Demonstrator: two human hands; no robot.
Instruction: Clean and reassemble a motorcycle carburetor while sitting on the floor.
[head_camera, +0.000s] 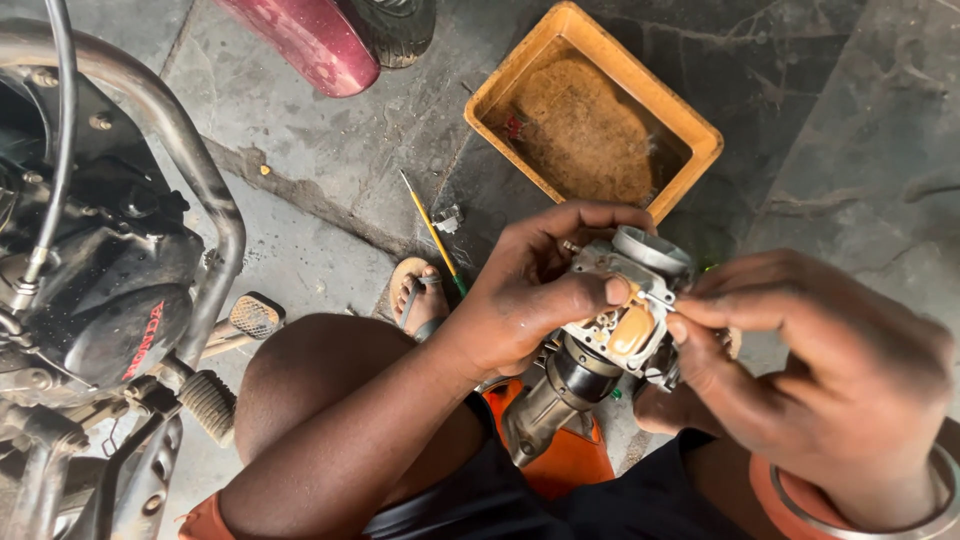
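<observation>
Down at my left, the motorcycle fills the edge of my view, its engine and bent exhaust pipe close beside my knee. Ahead on the stone floor sits an orange tray with murky brown liquid in it, and a yellow-handled screwdriver lies between the tray and my sandalled foot. Above my lap I hold the carburetor, a lump of cast metal with its round throat up and its open underside toward me, the pale tan float showing. My left hand wraps the body, thumb pressed on the float side, fingers curled over the top. My right hand pinches something small at the float's edge between thumb and forefinger; what it is I cannot make out. I judge the body stiff, fairly heavy and probably oily, so slippery; best gripped around the solid casting. The float looks light and fragile, so fingertip pressure only.
</observation>
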